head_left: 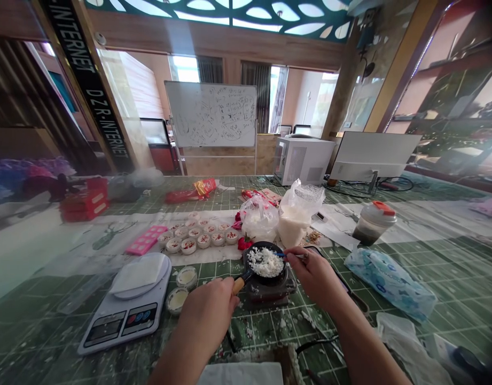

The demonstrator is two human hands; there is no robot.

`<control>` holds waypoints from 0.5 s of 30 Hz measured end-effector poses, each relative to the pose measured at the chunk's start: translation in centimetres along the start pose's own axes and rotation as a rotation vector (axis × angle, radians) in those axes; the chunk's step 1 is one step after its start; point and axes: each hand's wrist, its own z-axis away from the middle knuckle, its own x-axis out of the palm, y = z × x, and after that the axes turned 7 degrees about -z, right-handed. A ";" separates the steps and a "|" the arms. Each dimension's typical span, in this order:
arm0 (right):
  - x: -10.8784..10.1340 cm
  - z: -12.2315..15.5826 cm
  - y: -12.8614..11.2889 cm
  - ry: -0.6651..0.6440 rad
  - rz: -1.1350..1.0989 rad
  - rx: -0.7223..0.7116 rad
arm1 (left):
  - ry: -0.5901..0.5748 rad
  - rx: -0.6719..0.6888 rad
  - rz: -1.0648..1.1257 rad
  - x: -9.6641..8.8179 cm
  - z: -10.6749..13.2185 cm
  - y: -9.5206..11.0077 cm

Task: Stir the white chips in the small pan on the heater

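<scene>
- Green gridded matting covers the surface (430, 267), which is scattered with white flakes; a whiteboard (211, 114) and a monitor (374, 155) stand at the far edge.
- At the centre, a small black pan (265, 262) sits on a little burner (270, 289), filled with white flakes that look like wax.
- The left hand (208, 315) is clenched around the pan's wooden handle (238, 284), steadying it.
- The right hand (315, 270) pinches a thin blue stirrer (288, 255), its tip reaching over the pan's rim into the flakes.
- Judging by this, the step in hand is stirring or melting the flakes, which are solid, so melting seems barely begun.
- The next move likely calls for slow, even stirring with the pan kept level on the burner.
- Near the left hand, two small filled cups (182, 289) sit beside a kitchen scale (125, 310).
- Beyond the pan are rows of little moulds (197, 235), a pink tray (146, 239) and two plastic bags (281, 214).
- A lidded jar (373, 222) and a tissue pack (390, 283) lie to the right.
</scene>
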 end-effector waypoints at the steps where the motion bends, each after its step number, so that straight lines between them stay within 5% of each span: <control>1: 0.1 0.1 -0.1 -0.018 -0.021 0.004 | -0.006 0.000 0.005 0.0 0.0 0.0; 15: -0.9 0.9 -1.1 -0.083 -0.139 0.030 | -0.003 0.003 -0.003 0.0 0.1 0.0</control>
